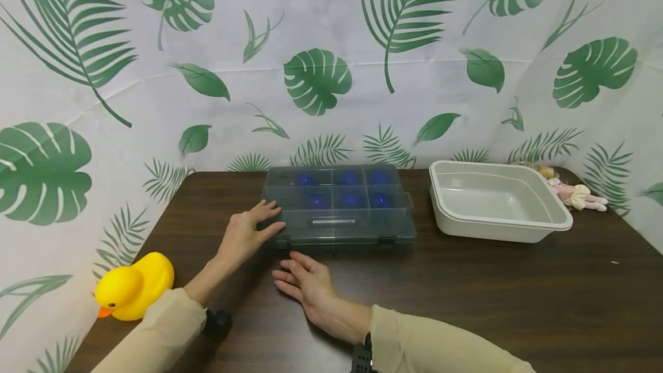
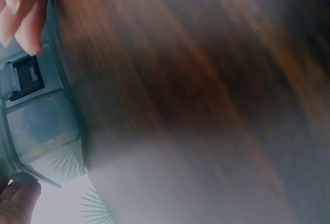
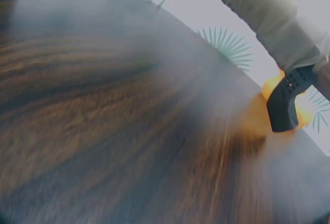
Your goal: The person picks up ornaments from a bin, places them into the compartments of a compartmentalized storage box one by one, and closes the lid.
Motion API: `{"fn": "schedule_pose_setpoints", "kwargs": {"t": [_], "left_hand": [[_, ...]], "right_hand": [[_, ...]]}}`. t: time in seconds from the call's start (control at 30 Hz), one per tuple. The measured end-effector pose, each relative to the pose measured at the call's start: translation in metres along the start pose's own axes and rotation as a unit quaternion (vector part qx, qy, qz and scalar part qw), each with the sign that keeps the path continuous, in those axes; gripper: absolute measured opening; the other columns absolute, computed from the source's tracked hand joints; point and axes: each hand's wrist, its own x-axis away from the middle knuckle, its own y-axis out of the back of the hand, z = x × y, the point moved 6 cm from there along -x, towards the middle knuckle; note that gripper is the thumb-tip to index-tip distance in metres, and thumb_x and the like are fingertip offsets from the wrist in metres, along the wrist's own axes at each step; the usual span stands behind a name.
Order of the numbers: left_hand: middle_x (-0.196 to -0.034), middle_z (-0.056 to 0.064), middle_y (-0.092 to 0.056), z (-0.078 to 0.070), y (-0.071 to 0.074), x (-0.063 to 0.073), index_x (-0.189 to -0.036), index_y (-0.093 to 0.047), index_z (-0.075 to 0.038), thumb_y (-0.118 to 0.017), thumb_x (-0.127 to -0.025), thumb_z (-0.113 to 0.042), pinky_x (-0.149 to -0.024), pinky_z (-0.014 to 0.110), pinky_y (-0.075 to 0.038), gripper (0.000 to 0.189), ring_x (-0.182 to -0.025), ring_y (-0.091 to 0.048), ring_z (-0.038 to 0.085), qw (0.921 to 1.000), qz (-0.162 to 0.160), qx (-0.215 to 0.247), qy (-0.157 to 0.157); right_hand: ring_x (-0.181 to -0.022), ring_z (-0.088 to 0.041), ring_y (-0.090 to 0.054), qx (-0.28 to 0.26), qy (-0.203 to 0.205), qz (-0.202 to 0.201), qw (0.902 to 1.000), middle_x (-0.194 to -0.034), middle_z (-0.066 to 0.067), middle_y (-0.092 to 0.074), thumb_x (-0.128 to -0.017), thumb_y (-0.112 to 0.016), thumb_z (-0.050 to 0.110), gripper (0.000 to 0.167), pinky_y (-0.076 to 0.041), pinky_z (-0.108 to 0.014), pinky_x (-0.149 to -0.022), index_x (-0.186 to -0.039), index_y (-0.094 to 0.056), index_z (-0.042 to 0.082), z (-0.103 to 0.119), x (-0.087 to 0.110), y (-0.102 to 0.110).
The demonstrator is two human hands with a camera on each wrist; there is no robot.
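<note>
A see-through plastic compartment box (image 1: 336,222), its lid down, lies near the back of the table. Shiny blue round things (image 1: 350,199) show through the lid in several compartments. My left hand (image 1: 248,232) is at the box's left side, fingers spread and fairly straight, the fingertips at its edge. Just in front of the front left corner is my right hand (image 1: 311,289), palm turned left and fingers extended, holding nothing. In the left wrist view, a black latch (image 2: 27,77) on the box shows close to some fingertips (image 2: 32,38). The right wrist view shows neither the right hand nor the box.
A white plastic basin (image 1: 499,226) stands right of the box, with a doll (image 1: 577,194) behind its right side. A yellow rubber duck (image 1: 137,286) sits at the table's left edge, beside my left forearm. A leaf-printed cloth (image 1: 321,125) hangs behind the dark wooden table (image 1: 466,304).
</note>
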Motion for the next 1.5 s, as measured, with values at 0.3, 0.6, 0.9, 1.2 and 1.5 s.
{"fn": "schedule_pose_setpoints", "kwargs": {"t": [0.3, 0.6, 0.9, 1.2, 1.5], "left_hand": [[-0.119, 0.016, -0.063, 0.0, -0.001, -0.002, -0.112, -0.067, 0.002, -0.073, -0.081, -0.018, -0.095, 0.052, -0.046, 0.037, -0.12, -0.053, 0.034, 1.0, 0.001, 0.005, -0.004], [-0.118, 0.016, -0.064, 0.001, -0.001, -0.002, -0.112, -0.068, 0.001, -0.074, -0.081, -0.018, -0.094, 0.052, -0.047, 0.037, -0.119, -0.054, 0.034, 1.0, -0.002, 0.006, -0.007], [-0.118, 0.015, -0.064, 0.003, 0.002, 0.0, -0.111, -0.068, 0.0, -0.074, -0.081, -0.019, -0.094, 0.052, -0.047, 0.036, -0.119, -0.054, 0.033, 1.0, -0.002, -0.001, -0.004], [-0.117, 0.015, -0.065, 0.005, -0.001, 0.0, -0.11, -0.069, 0.0, -0.074, -0.081, -0.019, -0.093, 0.051, -0.047, 0.036, -0.119, -0.054, 0.033, 1.0, -0.004, -0.001, -0.004], [-0.116, 0.014, -0.065, 0.003, 0.0, -0.001, -0.109, -0.069, 0.0, -0.076, -0.079, -0.019, -0.094, 0.05, -0.048, 0.036, -0.118, -0.055, 0.033, 0.9999, -0.01, -0.008, -0.008]], "right_hand": [[-0.1, -0.022, -0.065, -0.014, 0.025, -0.002, 0.9996, -0.131, -0.031, -0.048, -0.1, -0.04, 0.003, 0.044, -0.052, -0.036, -0.091, -0.138, -0.03, -0.014, 0.0, 0.0, -0.002], [-0.099, -0.02, -0.065, 0.009, 0.025, 0.005, 0.9996, -0.136, -0.032, -0.043, -0.1, -0.041, 0.004, 0.045, -0.053, -0.034, -0.089, -0.139, -0.028, -0.015, 0.001, 0.001, -0.001], [-0.088, -0.017, -0.067, 0.019, 0.017, -0.006, 0.9997, -0.115, -0.025, -0.06, -0.096, -0.045, -0.001, 0.028, -0.056, -0.033, -0.082, -0.123, -0.044, -0.012, -0.001, -0.003, 0.002], [-0.073, -0.015, -0.069, 0.021, 0.045, -0.027, 0.9984, -0.083, -0.012, -0.07, -0.092, -0.059, 0.006, 0.012, -0.059, -0.029, -0.07, -0.097, -0.055, -0.003, 0.006, -0.015, -0.001], [-0.07, -0.017, -0.07, 0.024, 0.022, -0.033, 0.9989, -0.075, -0.008, -0.068, -0.095, -0.057, 0.022, 0.033, -0.059, -0.032, -0.066, -0.099, -0.058, -0.011, 0.009, -0.021, -0.006]]}}
